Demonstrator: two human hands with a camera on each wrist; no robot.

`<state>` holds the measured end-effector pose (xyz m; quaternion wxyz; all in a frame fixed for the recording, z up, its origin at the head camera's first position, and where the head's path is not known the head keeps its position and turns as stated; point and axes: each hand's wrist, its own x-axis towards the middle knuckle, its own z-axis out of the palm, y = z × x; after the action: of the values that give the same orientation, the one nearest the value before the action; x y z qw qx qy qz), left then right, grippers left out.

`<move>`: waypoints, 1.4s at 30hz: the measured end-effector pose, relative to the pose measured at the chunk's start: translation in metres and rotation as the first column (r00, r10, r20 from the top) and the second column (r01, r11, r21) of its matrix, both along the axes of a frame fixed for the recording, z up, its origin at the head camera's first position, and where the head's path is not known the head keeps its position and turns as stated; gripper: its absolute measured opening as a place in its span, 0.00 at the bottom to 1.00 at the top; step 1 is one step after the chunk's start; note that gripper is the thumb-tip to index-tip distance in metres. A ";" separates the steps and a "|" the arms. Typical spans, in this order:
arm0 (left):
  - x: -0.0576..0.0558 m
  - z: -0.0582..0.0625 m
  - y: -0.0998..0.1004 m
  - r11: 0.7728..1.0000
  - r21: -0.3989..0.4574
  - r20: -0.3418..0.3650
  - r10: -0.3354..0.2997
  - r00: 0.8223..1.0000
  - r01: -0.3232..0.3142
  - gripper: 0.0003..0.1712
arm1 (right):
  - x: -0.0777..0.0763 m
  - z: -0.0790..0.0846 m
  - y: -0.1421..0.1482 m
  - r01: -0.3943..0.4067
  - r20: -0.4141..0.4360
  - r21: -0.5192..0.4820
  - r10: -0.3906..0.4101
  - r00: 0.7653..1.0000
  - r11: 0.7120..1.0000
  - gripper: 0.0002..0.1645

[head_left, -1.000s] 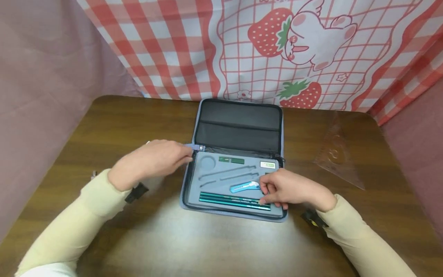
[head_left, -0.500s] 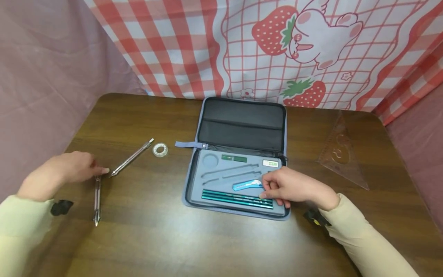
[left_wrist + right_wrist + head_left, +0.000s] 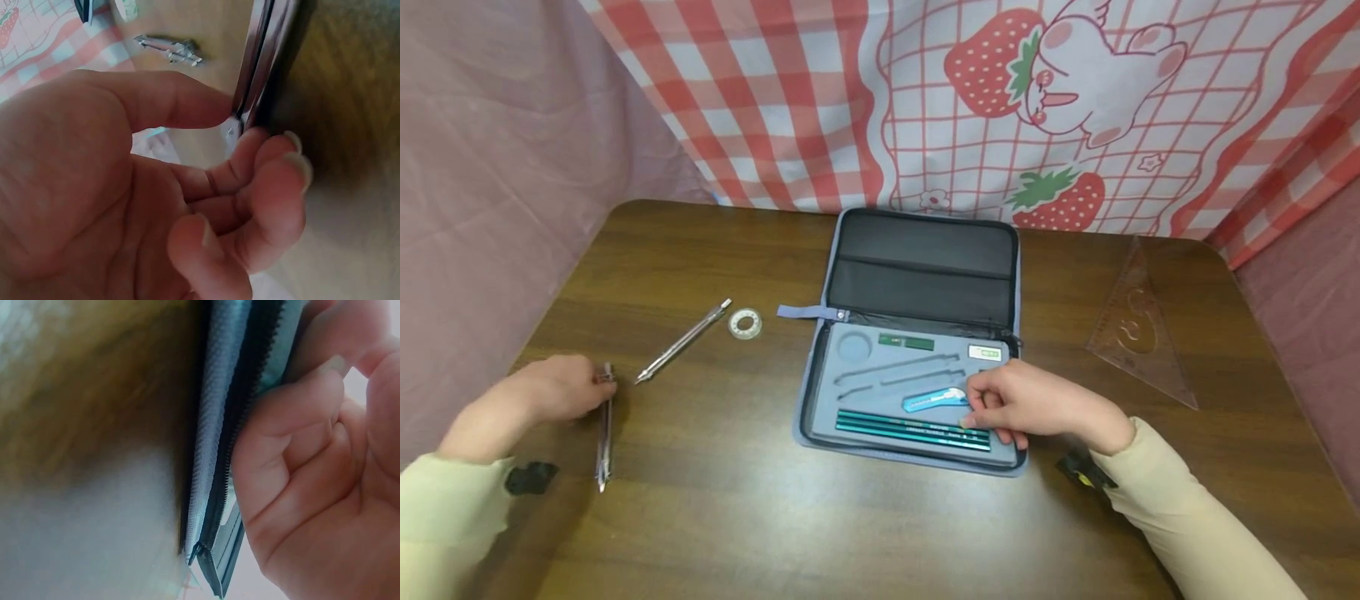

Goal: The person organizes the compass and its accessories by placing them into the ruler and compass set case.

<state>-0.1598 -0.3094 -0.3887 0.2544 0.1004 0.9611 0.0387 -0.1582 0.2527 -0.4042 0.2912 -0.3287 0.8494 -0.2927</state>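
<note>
Head view: left hand point(image 3: 553, 390) pinches compass point(image 3: 603, 442); right hand point(image 3: 1018, 398) touches case point(image 3: 925, 287), grip unclear; print on pencils point(image 3: 895, 427) illegible.

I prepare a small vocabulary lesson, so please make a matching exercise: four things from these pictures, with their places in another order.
1. transparent plastic triangle
2. blue plastic cutter
3. dark green pencils
4. nearer of two slim silvery tools

a. touching the left hand
b. on the brown table, right of the open blue-grey case
c. in the grey tray, along its near edge
d. in the tray, just beyond the pencils

Pairs: 1-b, 2-d, 3-c, 4-a
</note>
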 end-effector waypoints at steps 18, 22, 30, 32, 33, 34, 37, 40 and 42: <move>-0.001 0.026 0.036 0.987 0.162 -0.672 0.120 0.731 -0.014 0.14 | 0.000 -0.002 0.004 0.007 0.006 -0.008 -0.007 1.000 1.000 0.15; -0.016 0.045 0.072 0.952 0.282 -0.755 0.145 0.639 0.117 0.14 | -0.001 -0.002 0.004 0.007 0.019 -0.018 -0.006 1.000 1.000 0.15; -0.035 0.065 0.154 0.591 0.685 -0.576 0.083 0.813 0.426 0.19 | -0.002 0.000 0.002 0.008 0.035 -0.013 -0.007 0.999 1.000 0.15; -0.039 0.066 0.176 0.444 0.784 -0.481 -0.007 0.876 0.434 0.20 | -0.003 0.001 0.003 0.012 0.038 -0.010 -0.012 0.999 1.000 0.15; -0.041 0.067 0.187 0.382 0.818 -0.443 -0.057 0.895 0.430 0.20 | -0.003 0.001 0.003 0.016 0.040 -0.009 -0.015 0.999 1.000 0.15; -0.043 0.067 0.198 0.318 0.853 -0.402 -0.103 0.910 0.413 0.21 | -0.003 0.001 0.004 0.018 0.041 -0.009 -0.018 0.999 1.000 0.15; -0.049 0.065 0.229 0.165 0.922 -0.314 -0.216 0.925 0.351 0.25 | -0.003 0.001 0.005 0.025 0.048 -0.005 -0.025 0.999 1.000 0.15; -0.057 0.058 0.253 0.072 0.949 -0.275 -0.284 0.919 0.306 0.28 | -0.002 0.001 0.005 0.014 0.039 -0.003 -0.014 0.999 1.000 0.15; -0.060 0.053 0.264 0.042 0.960 -0.250 -0.316 0.915 0.277 0.29 | -0.001 0.005 0.006 0.005 0.001 0.001 -0.005 1.000 1.000 0.14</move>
<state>-0.2203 -0.0450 -0.3356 0.1397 0.4374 0.6436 0.6123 -0.1590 0.2583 -0.3997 0.2909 -0.3262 0.8503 -0.2932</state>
